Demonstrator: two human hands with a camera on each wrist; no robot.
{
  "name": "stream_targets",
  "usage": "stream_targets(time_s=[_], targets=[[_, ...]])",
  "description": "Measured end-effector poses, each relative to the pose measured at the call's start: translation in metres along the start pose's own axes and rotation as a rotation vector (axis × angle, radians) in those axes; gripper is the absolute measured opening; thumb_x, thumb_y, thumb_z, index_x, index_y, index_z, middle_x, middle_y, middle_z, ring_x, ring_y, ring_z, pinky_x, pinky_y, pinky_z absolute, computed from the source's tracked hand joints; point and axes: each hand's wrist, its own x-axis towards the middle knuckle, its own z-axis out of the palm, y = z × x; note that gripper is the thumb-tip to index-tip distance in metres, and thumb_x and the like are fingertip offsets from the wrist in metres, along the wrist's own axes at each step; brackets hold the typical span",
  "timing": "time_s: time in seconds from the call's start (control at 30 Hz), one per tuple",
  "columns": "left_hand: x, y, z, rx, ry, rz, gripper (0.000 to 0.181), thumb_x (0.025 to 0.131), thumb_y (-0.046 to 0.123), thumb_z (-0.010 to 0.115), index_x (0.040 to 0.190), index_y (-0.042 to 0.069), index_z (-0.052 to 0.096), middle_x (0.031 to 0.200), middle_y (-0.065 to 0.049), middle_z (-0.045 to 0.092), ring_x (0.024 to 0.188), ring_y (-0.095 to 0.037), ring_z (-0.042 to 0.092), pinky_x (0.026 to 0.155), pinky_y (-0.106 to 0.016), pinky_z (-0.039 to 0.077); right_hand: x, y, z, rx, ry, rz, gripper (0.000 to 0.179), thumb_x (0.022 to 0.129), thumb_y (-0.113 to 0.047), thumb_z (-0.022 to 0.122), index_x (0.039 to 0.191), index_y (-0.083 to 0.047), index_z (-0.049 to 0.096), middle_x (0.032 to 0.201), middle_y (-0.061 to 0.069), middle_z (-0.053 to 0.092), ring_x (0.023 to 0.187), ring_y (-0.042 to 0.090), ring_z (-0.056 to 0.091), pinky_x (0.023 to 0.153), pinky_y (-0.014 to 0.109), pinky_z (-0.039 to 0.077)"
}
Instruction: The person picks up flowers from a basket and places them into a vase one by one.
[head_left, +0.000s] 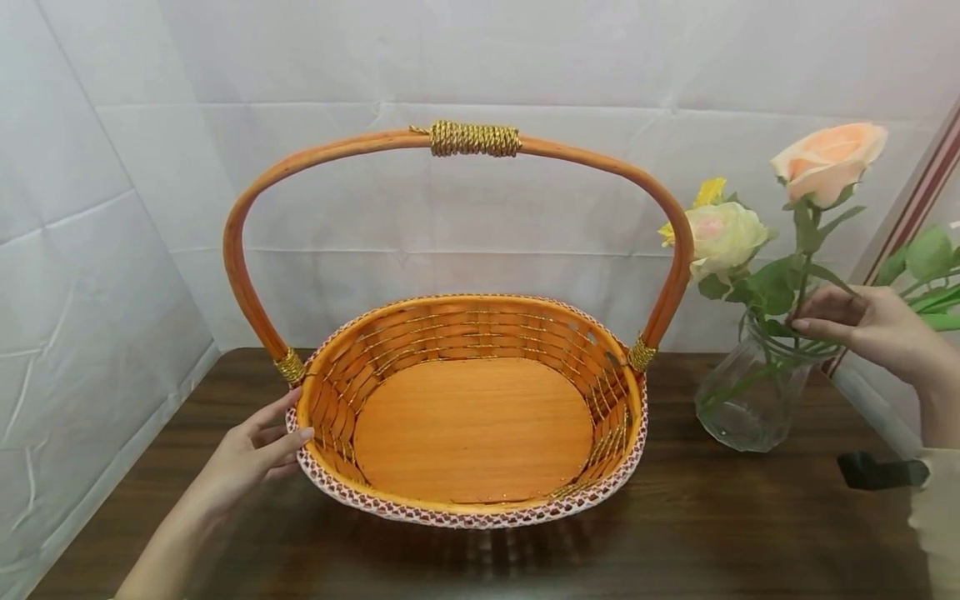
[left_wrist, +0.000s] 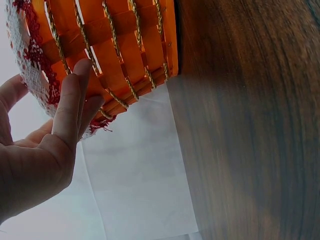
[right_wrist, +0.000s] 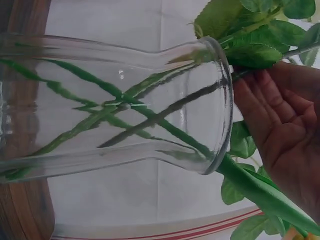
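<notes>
An orange woven basket (head_left: pixel 472 429) with a tall arched handle and a lace-trimmed rim stands on the table, nothing lying inside. My left hand (head_left: pixel 240 458) holds its left rim, thumb over the edge and fingers against the outer weave (left_wrist: pixel 107 50). To the right, a clear glass vase (head_left: pixel 750 408) contains several flower stems. Above its mouth, my right hand (head_left: pixel 885 333) pinches the stem of a peach rose (head_left: pixel 832 162). That dark stem (right_wrist: pixel 165 112) slants down into the vase, its lower end off the bottom.
A cream rose (head_left: pixel 723 237) and a yellow flower (head_left: pixel 708 193) lean left from the vase, close to the basket handle. More green leaves (head_left: pixel 930 254) reach the right edge. Behind the dark wooden table (head_left: pixel 712 533) hangs a creased white cloth (head_left: pixel 337 50).
</notes>
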Motion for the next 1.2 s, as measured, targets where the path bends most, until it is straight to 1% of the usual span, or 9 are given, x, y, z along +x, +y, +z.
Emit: stream_targets(time_s=[0.1,0.2,0.33,0.4,0.47,0.6,0.77,1.0,1.2], targets=[[0.000,0.000,0.000,-0.003,0.000,0.003,0.070,0.092,0.025,0.056,0.147,0.011,0.015,0.127,-0.037,0.039,0.089,-0.015,0.063,0.082,-0.036,0.052,0.001,0.002,0.000,-0.028,-0.030,0.021,0.021,0.089,-0.016,0.060,0.099,0.002,0.057,0.079,-0.017,0.063,0.072,-0.001,0.058,0.057,0.019,0.048],[-0.001,-0.001,0.000,0.001,0.000,0.007,0.070,0.092,0.025,0.056,0.147,0.011,0.016,0.127,-0.036,0.040,0.089,-0.015,0.062,0.082,-0.036,0.052,0.003,0.003,0.001,-0.060,-0.050,0.030,0.025,0.089,-0.019,0.060,0.100,0.004,0.058,0.081,-0.013,0.064,0.071,-0.004,0.056,0.057,0.018,0.048],[-0.001,-0.001,0.000,0.001,0.000,0.004,0.070,0.092,0.025,0.056,0.147,0.011,0.016,0.127,-0.036,0.040,0.089,-0.015,0.062,0.082,-0.036,0.052,0.005,0.006,0.002,-0.139,-0.084,0.031,0.029,0.090,-0.017,0.058,0.102,0.008,0.061,0.087,0.010,0.068,0.067,-0.003,0.058,0.054,0.022,0.049],[-0.001,-0.001,0.000,-0.003,-0.001,0.002,0.070,0.092,0.025,0.055,0.147,0.011,0.015,0.128,-0.037,0.038,0.090,-0.016,0.062,0.083,-0.036,0.052,0.006,0.007,0.003,-0.177,-0.100,0.041,0.032,0.090,-0.018,0.059,0.103,0.010,0.061,0.090,0.021,0.066,0.066,0.004,0.060,0.054,0.028,0.051],[-0.001,-0.001,0.000,-0.005,-0.004,0.000,0.070,0.092,0.025,0.055,0.147,0.011,0.015,0.129,-0.038,0.036,0.090,-0.016,0.062,0.083,-0.036,0.052,0.007,0.007,0.003,-0.192,-0.124,0.050,0.036,0.089,-0.020,0.060,0.104,0.012,0.061,0.093,0.027,0.065,0.069,0.018,0.063,0.057,0.036,0.053],[-0.001,-0.001,0.000,-0.008,-0.010,0.004,0.070,0.092,0.025,0.055,0.147,0.011,0.014,0.131,-0.038,0.034,0.091,-0.017,0.062,0.084,-0.036,0.051,0.009,0.005,0.003,-0.203,-0.156,0.062,0.041,0.086,-0.026,0.064,0.104,0.011,0.064,0.093,0.026,0.065,0.076,0.033,0.064,0.064,0.049,0.053],[0.000,-0.001,0.000,-0.005,-0.006,0.010,0.070,0.092,0.025,0.055,0.147,0.010,0.015,0.130,-0.038,0.035,0.091,-0.016,0.062,0.084,-0.037,0.051,0.014,0.002,0.000,-0.241,-0.215,0.079,0.048,0.085,-0.035,0.064,0.104,0.009,0.064,0.093,0.024,0.066,0.085,0.040,0.062,0.066,0.051,0.052],[0.000,-0.002,0.000,-0.002,-0.001,0.004,0.070,0.092,0.025,0.056,0.147,0.011,0.015,0.130,-0.038,0.035,0.091,-0.017,0.061,0.084,-0.037,0.051,0.015,0.000,-0.002,-0.283,-0.249,0.080,0.051,0.085,-0.042,0.061,0.106,0.005,0.066,0.095,0.023,0.066,0.087,0.040,0.061,0.068,0.051,0.051],[0.000,-0.002,0.000,0.004,-0.007,-0.005,0.070,0.092,0.027,0.056,0.147,0.012,0.015,0.131,-0.038,0.034,0.093,-0.018,0.061,0.085,-0.037,0.051,0.015,-0.001,-0.002,-0.306,-0.195,0.091,0.052,0.083,-0.044,0.063,0.100,0.004,0.069,0.091,0.022,0.067,0.080,0.037,0.062,0.063,0.049,0.052]])
